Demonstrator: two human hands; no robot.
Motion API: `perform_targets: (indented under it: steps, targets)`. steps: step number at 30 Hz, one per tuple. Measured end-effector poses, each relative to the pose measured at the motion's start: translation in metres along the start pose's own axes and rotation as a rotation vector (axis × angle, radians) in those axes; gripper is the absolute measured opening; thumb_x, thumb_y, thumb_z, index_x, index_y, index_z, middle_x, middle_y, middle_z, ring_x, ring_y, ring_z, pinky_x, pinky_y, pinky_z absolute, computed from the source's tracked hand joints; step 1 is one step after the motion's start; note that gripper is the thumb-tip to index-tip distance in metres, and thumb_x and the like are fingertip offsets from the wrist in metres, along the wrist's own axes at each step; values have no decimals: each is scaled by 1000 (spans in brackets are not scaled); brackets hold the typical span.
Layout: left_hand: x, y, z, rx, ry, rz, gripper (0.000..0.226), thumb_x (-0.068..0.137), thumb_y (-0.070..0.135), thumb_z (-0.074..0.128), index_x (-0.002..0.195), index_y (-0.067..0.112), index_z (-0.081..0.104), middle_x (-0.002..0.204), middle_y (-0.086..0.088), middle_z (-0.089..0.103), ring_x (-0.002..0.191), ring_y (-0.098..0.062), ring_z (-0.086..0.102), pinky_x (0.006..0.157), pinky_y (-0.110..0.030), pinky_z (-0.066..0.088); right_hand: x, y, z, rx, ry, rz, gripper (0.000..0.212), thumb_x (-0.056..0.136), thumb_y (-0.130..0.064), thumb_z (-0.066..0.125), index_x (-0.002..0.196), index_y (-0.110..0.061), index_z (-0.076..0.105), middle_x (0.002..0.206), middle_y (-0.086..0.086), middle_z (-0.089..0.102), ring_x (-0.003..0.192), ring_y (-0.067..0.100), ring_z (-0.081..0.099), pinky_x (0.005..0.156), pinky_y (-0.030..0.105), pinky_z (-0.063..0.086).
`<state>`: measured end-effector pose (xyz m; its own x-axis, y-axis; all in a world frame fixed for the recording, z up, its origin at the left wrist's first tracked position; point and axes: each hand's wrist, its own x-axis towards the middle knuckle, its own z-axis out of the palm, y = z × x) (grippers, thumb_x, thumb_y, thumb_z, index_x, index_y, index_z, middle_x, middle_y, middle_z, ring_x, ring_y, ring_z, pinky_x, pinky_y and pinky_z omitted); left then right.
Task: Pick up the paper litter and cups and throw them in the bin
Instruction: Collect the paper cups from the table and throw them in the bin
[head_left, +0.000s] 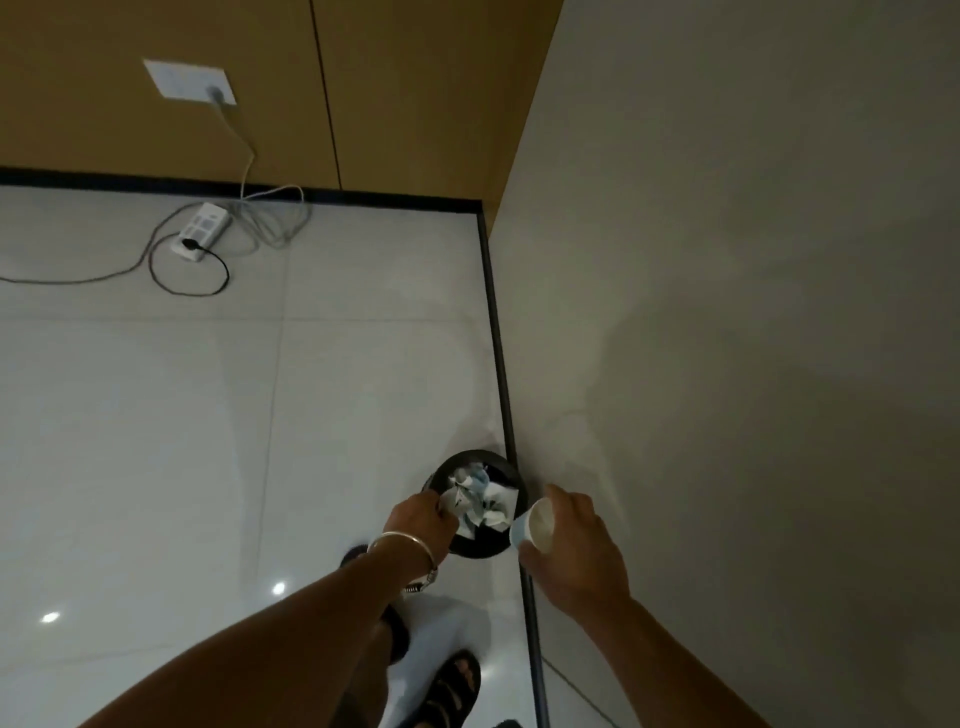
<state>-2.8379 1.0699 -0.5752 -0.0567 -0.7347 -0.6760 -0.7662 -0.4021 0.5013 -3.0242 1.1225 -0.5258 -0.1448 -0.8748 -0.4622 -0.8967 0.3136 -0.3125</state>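
Lower centre: right hand (576, 551) fingers grip cup (535, 527); left hand (418, 522) fingers pinch paper (475, 501) in bin (467, 455) (print unreadable).

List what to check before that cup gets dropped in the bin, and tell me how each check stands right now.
1. Cup firmly held: the right hand grips the paper cup. Ok.
2. Cup empty: its inside looks plain white, with no liquid seen. Ok.
3. Cup above the opening: it is at the right rim of the bin, and its height and overlap are unclear. Cannot tell.
4. Room in the bin: crumpled paper fills much of the opening, and the depth is hidden. Cannot tell.
5. Drop path clear: the left hand is over the bin's left side, at the paper. Not ok.
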Motion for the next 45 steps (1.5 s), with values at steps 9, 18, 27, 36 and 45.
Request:
perform_targets:
  steps: [9, 18, 27, 36, 45]
  targets:
    - [174, -41, 106, -33, 11, -38, 19, 95, 30, 45, 76, 24, 46, 71, 4, 52, 70, -16, 53, 63, -22, 39, 173, 41, 129, -29, -18, -77, 76, 84, -41, 69, 146, -26, 26, 142, 1, 37, 123, 21, 45, 90, 31, 50]
    - [235, -94, 239, 171, -13, 199, 85, 87, 28, 59, 151, 11, 7, 158, -10, 8, 145, -27, -4, 113, -34, -5, 267, 112, 259, -115, -40, -239, 70, 89, -37, 64, 148, -17, 32, 146, 9, 37, 126, 28, 44, 97, 36, 44]
    - [248, -147, 267, 701, 61, 325, 70, 90, 46, 7, 143, 8, -20, 154, -9, -19, 136, -26, -33, 108, -41, -28, 274, 122, 307, -224, 48, -351, 70, 85, -28, 72, 146, -12, 40, 146, 19, 37, 128, 36, 43, 92, 43, 49]
    - [241, -139, 257, 660, 142, 349, 75, 92, 57, 10, 147, 10, -12, 155, -10, -19, 140, -26, -30, 114, -46, -16, 260, 121, 302, -369, 77, -332, 75, 91, -47, 52, 154, -17, 24, 160, 14, 20, 146, 35, 18, 110, 56, 27]
    - [249, -154, 251, 733, 120, 394, 80, 92, 60, 8, 149, 8, -10, 156, -13, -18, 142, -28, -26, 116, -46, -14, 271, 126, 321, -378, 22, -331, 72, 100, -55, 18, 153, -12, -7, 162, 9, -7, 149, 23, -8, 121, 48, 3]
